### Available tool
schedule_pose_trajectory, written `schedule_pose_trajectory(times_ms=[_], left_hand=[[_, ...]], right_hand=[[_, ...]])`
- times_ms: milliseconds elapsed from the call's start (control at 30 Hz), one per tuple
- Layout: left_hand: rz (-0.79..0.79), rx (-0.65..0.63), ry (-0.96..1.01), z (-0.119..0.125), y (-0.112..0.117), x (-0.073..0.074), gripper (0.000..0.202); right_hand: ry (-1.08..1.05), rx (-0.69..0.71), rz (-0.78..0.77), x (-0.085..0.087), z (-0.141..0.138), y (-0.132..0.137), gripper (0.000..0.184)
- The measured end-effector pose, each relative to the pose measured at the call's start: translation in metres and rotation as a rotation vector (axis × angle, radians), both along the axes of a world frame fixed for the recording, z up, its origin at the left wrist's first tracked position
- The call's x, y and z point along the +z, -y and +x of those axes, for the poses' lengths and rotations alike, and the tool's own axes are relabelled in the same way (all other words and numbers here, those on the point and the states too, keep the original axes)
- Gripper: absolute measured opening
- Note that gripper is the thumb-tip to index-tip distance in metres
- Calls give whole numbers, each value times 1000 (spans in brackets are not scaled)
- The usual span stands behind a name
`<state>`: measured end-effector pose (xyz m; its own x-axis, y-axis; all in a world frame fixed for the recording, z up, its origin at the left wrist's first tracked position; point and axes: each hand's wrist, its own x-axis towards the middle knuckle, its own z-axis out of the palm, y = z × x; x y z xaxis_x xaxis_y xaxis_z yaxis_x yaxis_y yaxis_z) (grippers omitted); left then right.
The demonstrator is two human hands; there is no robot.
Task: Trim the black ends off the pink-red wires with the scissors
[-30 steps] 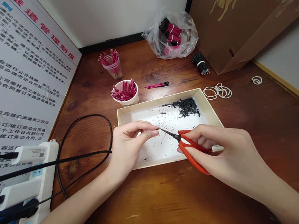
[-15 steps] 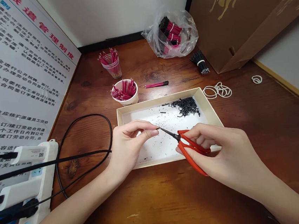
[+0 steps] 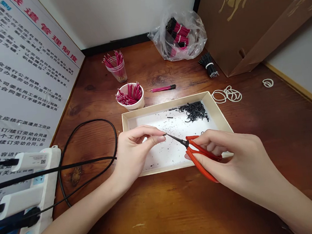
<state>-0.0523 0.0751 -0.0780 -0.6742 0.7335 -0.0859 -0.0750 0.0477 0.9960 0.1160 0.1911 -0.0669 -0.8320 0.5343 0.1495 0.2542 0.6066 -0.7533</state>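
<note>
My left hand (image 3: 136,152) hovers over a shallow cream tray (image 3: 168,102), its thumb and fingers pinched on a small wire end that barely shows at the fingertips. My right hand (image 3: 235,157) grips red-handled scissors (image 3: 196,153), whose dark blade tips meet the piece at my left fingertips. Inside the tray lie a heap of black wire offcuts (image 3: 194,111) and many tiny specks on the white floor.
A white cup of pink wires (image 3: 130,96) and a clear cup of pink wires (image 3: 116,67) stand behind the tray. Also present: a loose pink wire bundle (image 3: 163,89), a plastic bag of bundles (image 3: 180,37), a black bundle (image 3: 208,66), rubber bands (image 3: 227,95), a brown paper bag (image 3: 251,19), a power strip with cables (image 3: 28,195).
</note>
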Motion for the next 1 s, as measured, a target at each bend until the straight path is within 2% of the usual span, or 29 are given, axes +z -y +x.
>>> schedule_pose_trajectory(times_ms=[1000], left_hand=[[-16,11,-6,1,2,1,16]], right_hand=[[13,-33,-15,1,-2,3,13]])
